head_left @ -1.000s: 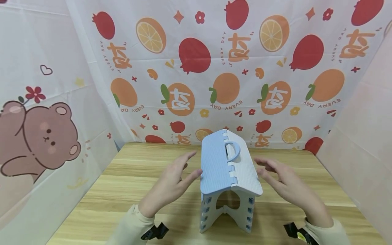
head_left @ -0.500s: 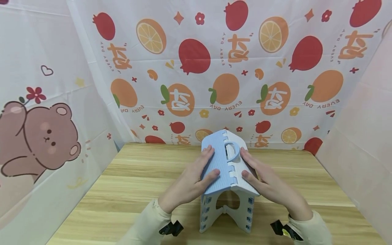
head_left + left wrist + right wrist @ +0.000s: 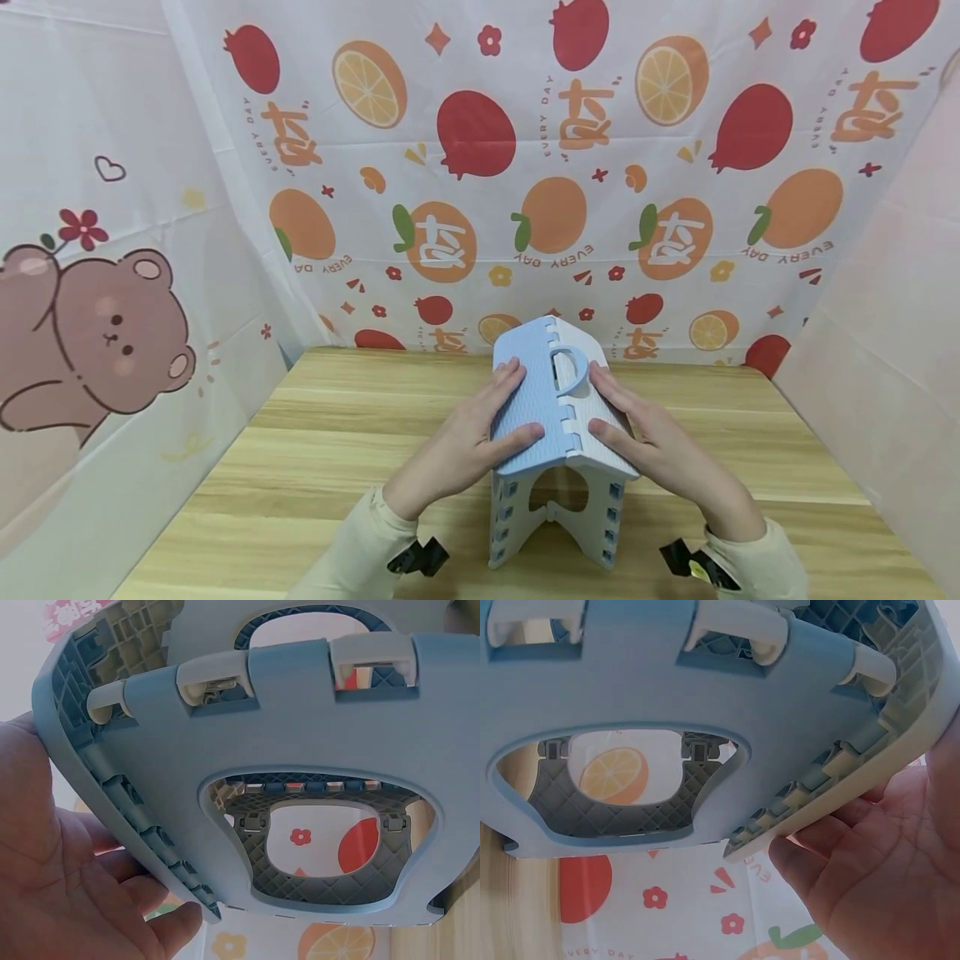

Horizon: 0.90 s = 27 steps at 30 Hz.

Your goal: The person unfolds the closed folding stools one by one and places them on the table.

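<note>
A folding step stool [image 3: 528, 375] stands on the table with its top bent into a roof-like ridge, one half blue, the other white. On the blue half rests my left hand [image 3: 468, 442], fingers spread. My right hand [image 3: 660, 442] lies on the white half the same way. Along the ridge a small blue carry handle [image 3: 576, 371] sticks up between the hands. From below, the left wrist view shows my left hand [image 3: 90, 877] against the outside of the sloping panel; the right wrist view shows my right hand [image 3: 870, 870] against the other panel. Parts of the outer edges are hidden by the hands.
The stool stands on a wood-grain table [image 3: 330, 425]. Behind it hangs a white curtain [image 3: 480, 250] printed with fruit. A bear-printed curtain [image 3: 112, 350] hangs at the left, a plain pale one [image 3: 892, 350] at the right.
Both hands have moved inward from beside the stool and come down onto the two halves of its top. Over the last half second they have barely shifted. The stool looks nearly unmoved.
</note>
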Tool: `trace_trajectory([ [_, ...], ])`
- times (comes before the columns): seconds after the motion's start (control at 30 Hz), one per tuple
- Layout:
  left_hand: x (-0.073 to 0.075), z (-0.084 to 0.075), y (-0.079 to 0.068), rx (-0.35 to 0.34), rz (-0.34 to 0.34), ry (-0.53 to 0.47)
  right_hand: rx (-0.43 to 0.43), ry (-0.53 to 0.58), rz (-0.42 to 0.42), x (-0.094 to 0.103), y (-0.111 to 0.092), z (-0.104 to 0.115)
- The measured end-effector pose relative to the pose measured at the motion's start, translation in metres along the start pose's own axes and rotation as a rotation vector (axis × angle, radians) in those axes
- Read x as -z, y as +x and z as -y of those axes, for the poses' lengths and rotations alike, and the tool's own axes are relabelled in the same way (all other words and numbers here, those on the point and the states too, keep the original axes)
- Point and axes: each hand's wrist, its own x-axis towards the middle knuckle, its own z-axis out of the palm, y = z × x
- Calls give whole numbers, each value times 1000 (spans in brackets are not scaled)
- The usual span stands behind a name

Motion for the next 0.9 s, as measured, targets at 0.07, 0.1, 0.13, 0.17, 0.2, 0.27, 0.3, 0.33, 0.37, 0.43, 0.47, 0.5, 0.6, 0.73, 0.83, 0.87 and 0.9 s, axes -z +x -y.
trace_trajectory([
  [0.07, 0, 0, 0, -4, -5, 0, -7, -1, -1, 0, 0, 0],
  [0.1, 0, 0, 0, -4, -6, 0, -8, -1, -2, 0, 0, 1],
  [0.13, 0, 1, 1, -1, -5, 0, -11, 3, -3, 1, 0, 1],
  [0.17, 0, 1, 1, -3, -7, 2, -14, 7, -5, 1, 0, 1],
  [0.2, 0, 1, 1, -4, -9, 3, -16, 12, -6, 1, 0, 1],
  [0.27, 1, 1, 0, 0, -8, 5, -19, 23, -7, 2, -1, 2],
  [0.3, 1, 1, 0, 3, -7, 7, -22, 28, -7, 2, -1, 2],
  [0.33, 1, 2, 0, 4, -5, 8, -26, 33, -8, 2, -1, 2],
  [0.37, 1, 2, 0, 4, -5, 11, -28, 37, -8, 2, -1, 2],
  [0.43, 1, 2, 0, 7, 0, 14, -29, 37, -6, 2, -1, 2],
  [0.47, 1, 2, 0, 9, 2, 15, -28, 35, -6, 2, -2, 3],
  [0.5, 1, 3, 0, 10, 3, 16, -29, 33, -4, 2, -2, 3],
  [0.6, 2, 2, -1, 13, 6, 18, -23, 16, 0, 3, -2, 3],
  [0.73, 3, 1, -1, 13, 5, 15, -23, 3, 4, 4, -3, 2],
  [0.83, 3, -1, -1, 15, 6, 15, -28, -2, 8, 5, -4, 1],
  [0.87, 3, -1, -1, 16, 8, 17, -30, -2, 10, 5, -4, 1],
  [0.9, 4, -1, -1, 17, 9, 20, -32, -2, 12, 6, -5, 1],
])
